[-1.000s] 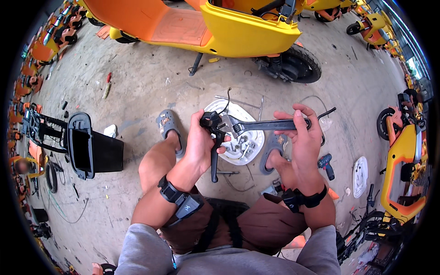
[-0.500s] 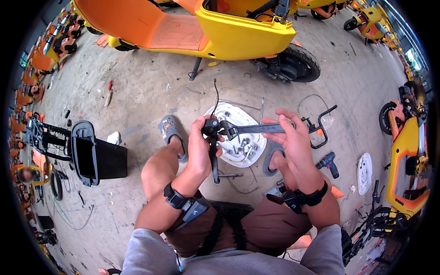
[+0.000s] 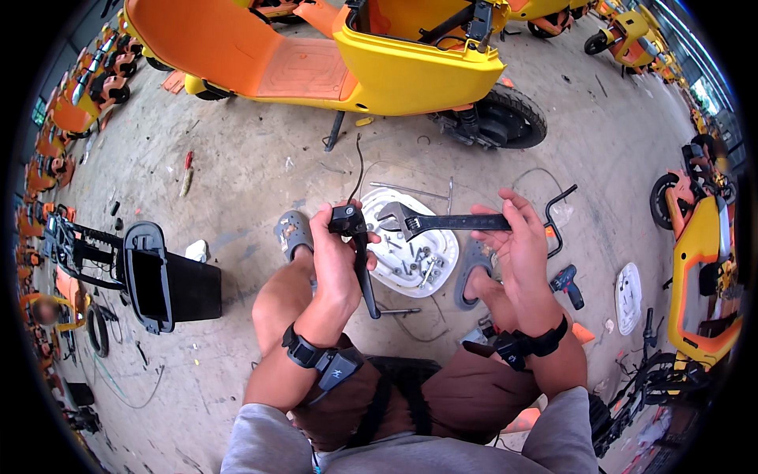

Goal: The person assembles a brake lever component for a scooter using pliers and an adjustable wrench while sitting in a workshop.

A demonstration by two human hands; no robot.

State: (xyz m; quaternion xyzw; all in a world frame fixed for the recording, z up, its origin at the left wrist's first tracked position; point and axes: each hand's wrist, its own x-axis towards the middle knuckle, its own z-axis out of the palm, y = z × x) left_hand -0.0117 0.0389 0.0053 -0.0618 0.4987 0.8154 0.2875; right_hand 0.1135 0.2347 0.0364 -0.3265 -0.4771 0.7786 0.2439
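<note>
My left hand (image 3: 338, 257) is closed around a black brake lever (image 3: 365, 272), its clamp end up and a thin dark cable (image 3: 359, 170) rising from it. Between the fingers and thumb of my right hand (image 3: 521, 245) is the handle of a dark adjustable wrench (image 3: 446, 222). The wrench's jaws point left and stand a little apart from the lever's clamp. Below both hands, a white plastic tray (image 3: 442, 278) on the floor holds several bolts, nuts and washers (image 3: 426, 267).
A yellow and orange scooter (image 3: 410, 71) stands ahead. On the left is a black bin-like box (image 3: 189, 276). To the right lie a cordless drill (image 3: 567, 286), a bent black bar (image 3: 557, 217) and a white oval cover (image 3: 628, 299). A red-handled tool (image 3: 188, 170) lies far left.
The wrench has come away from the brake lever's clamp and moved to the right, leaving a gap. My left hand with the lever has shifted slightly left.
</note>
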